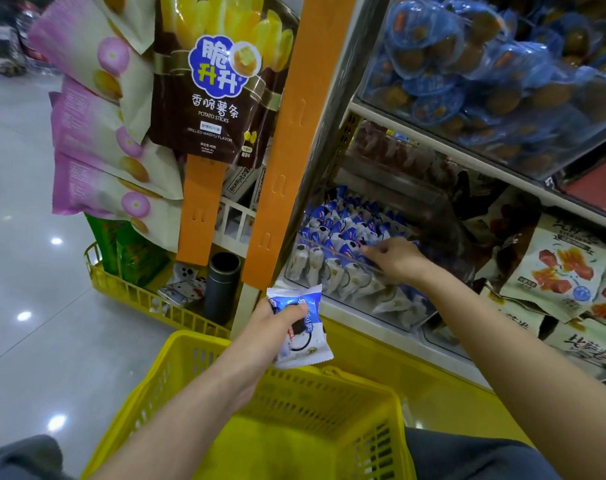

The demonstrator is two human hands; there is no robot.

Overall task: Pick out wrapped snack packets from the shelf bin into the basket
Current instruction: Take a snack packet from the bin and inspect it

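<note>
**Stage of task: early.** Your left hand [277,323] has a firm grip on one blue-and-white wrapped snack packet [303,336]. The thumb lies across its face and the fingers curl behind it. The packet hangs above the far rim of the yellow basket [190,344], which fills the 6 o'clock part of the view, and has not been dropped in. The visible part of the basket floor shows no packet, though your left forearm hides part of it.

At 2 o'clock from that hand, your right hand [395,258] reaches over the front wall of the clear shelf bin [391,306]. Its fingers are bent down among the matching packets [339,233] stacked there. Whether this grip has closed on one cannot be told, as the fingertips are lost among the wrappers.

By this judgement, what is left is to release the held packet into the basket, then go on picking. The bin holds many more.
</note>
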